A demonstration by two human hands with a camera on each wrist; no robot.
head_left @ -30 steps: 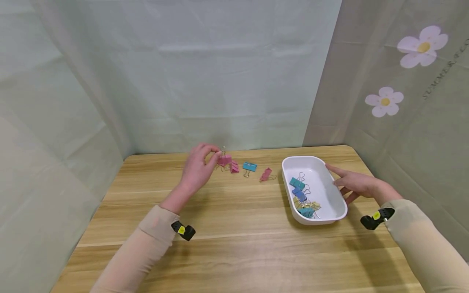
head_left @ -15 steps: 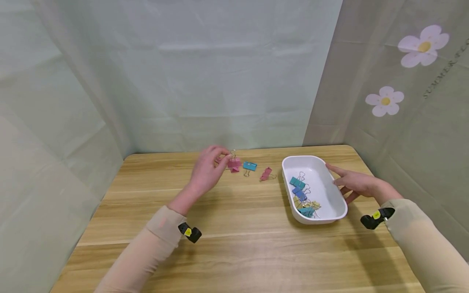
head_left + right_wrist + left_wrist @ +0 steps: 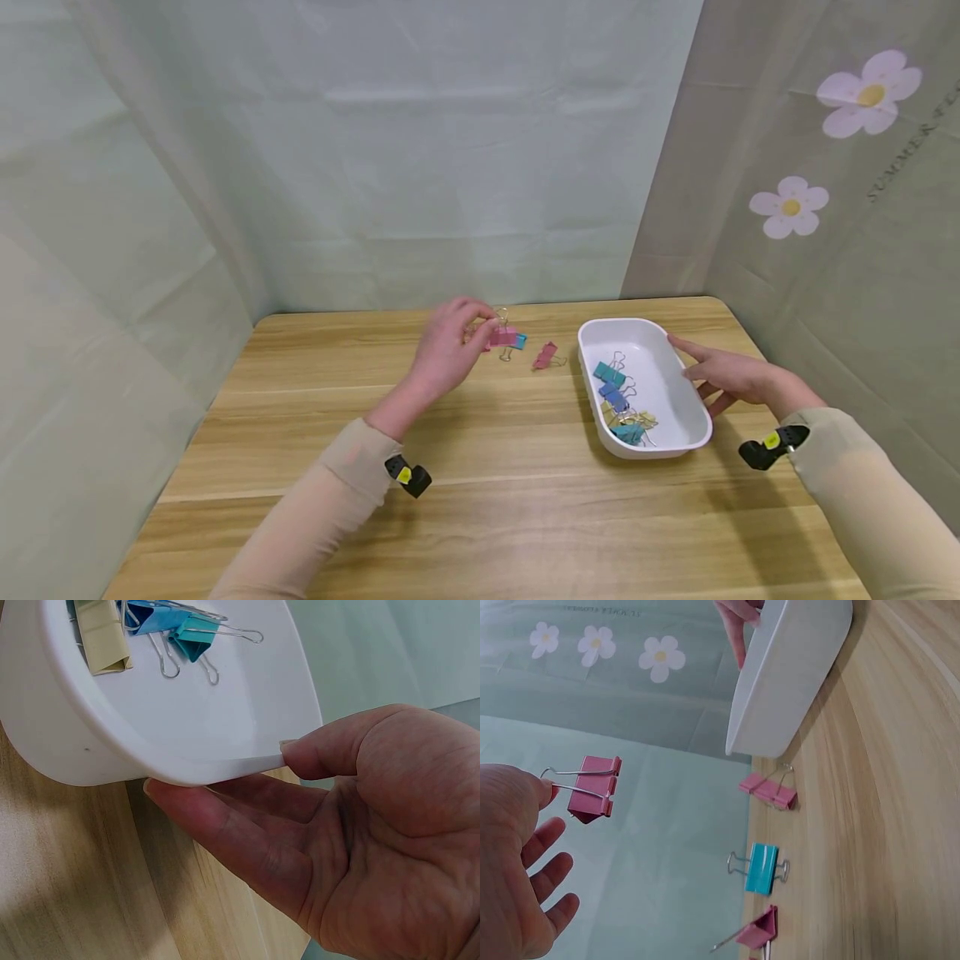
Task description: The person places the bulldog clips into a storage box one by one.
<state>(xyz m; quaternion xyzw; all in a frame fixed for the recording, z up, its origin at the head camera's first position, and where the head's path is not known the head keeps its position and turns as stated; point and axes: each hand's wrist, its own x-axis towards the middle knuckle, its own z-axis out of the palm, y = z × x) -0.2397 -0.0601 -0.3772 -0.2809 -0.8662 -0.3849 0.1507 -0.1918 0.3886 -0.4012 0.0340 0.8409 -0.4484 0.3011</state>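
Note:
Thumb and fingertip of my left hand (image 3: 448, 348) pinch a pink binder clip (image 3: 594, 787) by its wire handle, raised above the table. In the head view it overlaps a turquoise binder clip (image 3: 762, 868) lying behind it. Another pink clip (image 3: 545, 356) lies nearer the tray, and a further pink clip (image 3: 759, 930) is partly hidden by my left hand in the head view. My right hand (image 3: 731, 379) grips the side of a white plastic tray (image 3: 667, 396), thumb at the rim and fingers against the outside.
Inside the tray, along its left side, lie a teal clip (image 3: 609, 373), a blue clip (image 3: 613, 396) and yellow clips (image 3: 643, 421). The wooden table (image 3: 480, 500) ends at a pale cloth backdrop (image 3: 465, 167), with a flowered cloth (image 3: 840, 275) on the right.
My left hand has moved right with the pink binder clip, from the left end of the row to in front of the turquoise clip. The right hand and tray stay put.

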